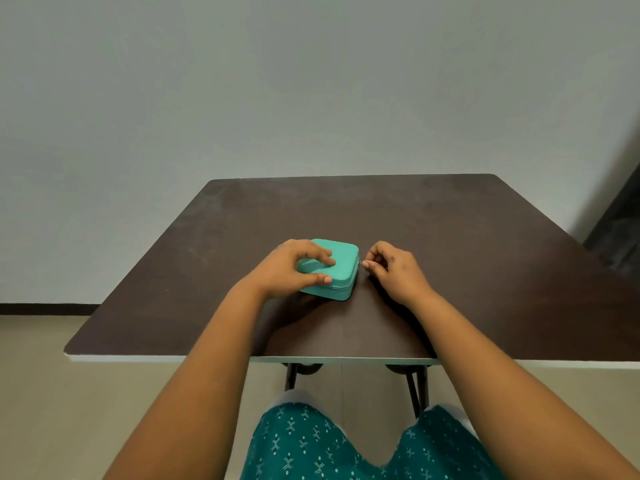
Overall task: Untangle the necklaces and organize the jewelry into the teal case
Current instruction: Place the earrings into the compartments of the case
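Case sits shut near the middle of the table, a little toward your edge. It is small, squarish with rounded corners, turned slightly so one corner points at about 5 o'clock.

Your left hand lies over the case's left half, fingers curled across the lid and thumb along the near side, gripping it to steady it.

Your right hand is just beside the case at 3 o'clock, thumb and forefinger pinching a small metal zipper pull at the right wall. The other fingers are loosely curled.

No necklaces or other jewelry show anywhere on the table. Likely they are inside the case, but that is a guess.

What the coming move turns on: the pull sits at the 3 o'clock side, and the seam runs round the case's walls. Your right hand is the nearer one and already on it. Judging by the grip, the zip must travel along that wall, while your left holds the case from sliding.
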